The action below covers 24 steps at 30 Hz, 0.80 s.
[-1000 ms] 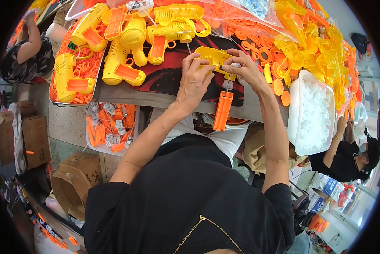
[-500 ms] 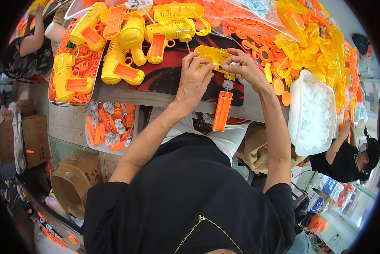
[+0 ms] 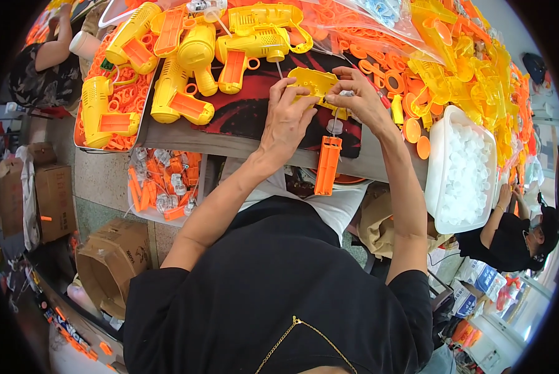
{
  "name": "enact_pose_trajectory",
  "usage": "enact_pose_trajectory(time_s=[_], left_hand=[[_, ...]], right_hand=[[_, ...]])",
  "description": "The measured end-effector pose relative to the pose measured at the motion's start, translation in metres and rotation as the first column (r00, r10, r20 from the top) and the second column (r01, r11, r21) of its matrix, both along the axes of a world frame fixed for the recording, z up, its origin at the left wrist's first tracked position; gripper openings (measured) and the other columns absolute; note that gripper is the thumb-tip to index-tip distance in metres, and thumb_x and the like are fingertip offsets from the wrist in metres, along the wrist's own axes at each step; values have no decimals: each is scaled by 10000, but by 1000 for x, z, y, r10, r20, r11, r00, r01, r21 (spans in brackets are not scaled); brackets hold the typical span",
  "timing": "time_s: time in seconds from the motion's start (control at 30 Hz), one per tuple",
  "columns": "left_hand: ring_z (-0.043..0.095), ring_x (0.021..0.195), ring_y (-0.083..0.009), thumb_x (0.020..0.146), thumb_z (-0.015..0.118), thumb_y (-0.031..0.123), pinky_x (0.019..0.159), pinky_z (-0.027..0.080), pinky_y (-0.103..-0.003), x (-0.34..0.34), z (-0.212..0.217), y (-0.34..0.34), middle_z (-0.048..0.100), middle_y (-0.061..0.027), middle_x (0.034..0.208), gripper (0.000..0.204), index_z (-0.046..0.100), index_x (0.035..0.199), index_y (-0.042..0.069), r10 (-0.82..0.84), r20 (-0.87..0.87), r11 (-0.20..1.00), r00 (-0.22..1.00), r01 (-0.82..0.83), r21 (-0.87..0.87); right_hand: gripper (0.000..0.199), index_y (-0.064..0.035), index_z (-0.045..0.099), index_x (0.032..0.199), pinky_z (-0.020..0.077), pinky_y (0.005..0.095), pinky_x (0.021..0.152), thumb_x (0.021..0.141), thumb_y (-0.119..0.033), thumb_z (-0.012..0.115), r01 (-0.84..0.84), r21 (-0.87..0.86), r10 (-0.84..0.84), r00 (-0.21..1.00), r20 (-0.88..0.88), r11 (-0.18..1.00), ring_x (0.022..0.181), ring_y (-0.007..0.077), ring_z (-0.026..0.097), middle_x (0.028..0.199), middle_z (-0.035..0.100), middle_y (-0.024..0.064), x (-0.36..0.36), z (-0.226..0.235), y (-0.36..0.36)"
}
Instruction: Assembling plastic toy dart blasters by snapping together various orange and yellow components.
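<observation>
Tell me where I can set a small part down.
Bare room: the dark mat between the yellow housings and left grip; the grey table edge in front. Crowded: the right side, with yellow shells, orange discs and a white tub.

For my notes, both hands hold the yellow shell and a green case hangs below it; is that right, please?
Not quite: the head view shows that the case hanging below is orange, not green; the left hand and right hand do hold the yellow shell.
</observation>
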<state>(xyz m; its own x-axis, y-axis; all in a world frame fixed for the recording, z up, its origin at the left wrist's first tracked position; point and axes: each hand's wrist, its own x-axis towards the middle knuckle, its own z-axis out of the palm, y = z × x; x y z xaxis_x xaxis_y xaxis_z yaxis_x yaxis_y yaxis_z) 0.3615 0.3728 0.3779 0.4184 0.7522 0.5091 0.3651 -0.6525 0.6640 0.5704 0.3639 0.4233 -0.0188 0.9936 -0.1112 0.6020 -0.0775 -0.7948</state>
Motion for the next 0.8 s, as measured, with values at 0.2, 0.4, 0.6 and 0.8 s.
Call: enact_pose_trajectory(time_s=[0.2,0.4,0.6,0.8], left_hand=[[442,1274,-350,798,737,13,1059,413,-443,-2,3,0,612,-106,1140,252,710,1047,40,6,-15,1000,1000,-6,-2],[440,1280,-346,794,740,17,1063,409,-443,1,-1,-2,613,-105,1146,261,708,1051,43,-1,-3,1000,1000,1,-12],[436,1290,-334,804,735,39,1075,393,-453,2,3,-1,604,-94,1195,322,692,1121,74,2,-30,1000,1000,-2,5],[481,1258,-289,843,699,128,1108,333,-485,1,13,-1,607,-68,1217,317,696,1160,126,19,-197,955,980,40,294]], right_hand=[[221,-36,692,861,450,392,1015,836,-242,768,7,7,-7,998,-63,1000,1300,257,475,1422,464,97,1,-4,-2],[211,-39,698,852,443,408,1019,820,-231,780,-29,112,-2,964,266,993,1309,295,474,1380,523,129,-9,0,-6],[243,-38,681,946,438,399,1012,830,-228,778,-7,253,-88,928,363,968,1223,305,550,1308,593,150,-5,-3,-10],[340,-15,622,1162,430,334,1002,918,-236,710,314,304,-288,949,-130,899,1148,202,582,1270,614,106,21,8,-53]])
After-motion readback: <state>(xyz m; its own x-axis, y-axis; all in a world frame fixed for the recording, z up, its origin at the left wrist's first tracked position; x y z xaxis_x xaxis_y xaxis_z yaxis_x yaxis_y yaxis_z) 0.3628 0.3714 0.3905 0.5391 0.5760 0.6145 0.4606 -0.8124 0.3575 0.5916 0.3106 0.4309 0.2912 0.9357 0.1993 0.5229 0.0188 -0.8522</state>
